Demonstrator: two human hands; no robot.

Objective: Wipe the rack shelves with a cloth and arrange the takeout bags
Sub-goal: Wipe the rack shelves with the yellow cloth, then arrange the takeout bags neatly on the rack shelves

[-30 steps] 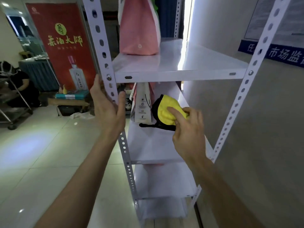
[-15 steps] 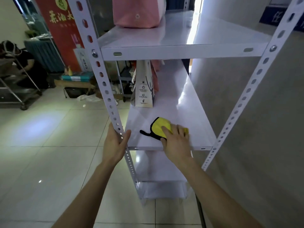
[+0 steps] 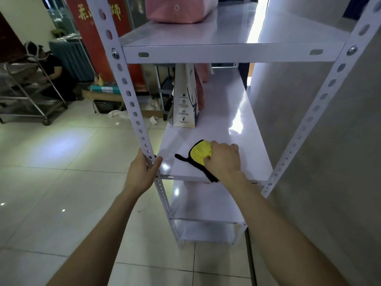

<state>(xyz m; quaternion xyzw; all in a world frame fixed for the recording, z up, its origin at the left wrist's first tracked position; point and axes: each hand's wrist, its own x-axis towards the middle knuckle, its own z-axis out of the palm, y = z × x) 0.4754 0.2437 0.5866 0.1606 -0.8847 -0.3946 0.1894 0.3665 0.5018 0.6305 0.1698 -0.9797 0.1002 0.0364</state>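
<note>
Pressing flat on the middle shelf [image 3: 243,153], the yellow cloth [image 3: 201,152] is lying under the right grip [image 3: 223,161], which is clutching it and is probably scrubbing the front edge; its free half is sticking out to that grip's left. The left grip [image 3: 142,172] is clasping the rack post [image 3: 132,104], likely steadying the frame. A paper bag [image 3: 185,104] is standing well beyond the right grip.

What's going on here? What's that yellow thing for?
A person is cleaning a rack. Their right hand holds a yellow cloth down on a shelf, near its front edge. Their left hand grips the front post. A white paper bag stands farther back, and a pink bag sits on the shelf above.
</note>
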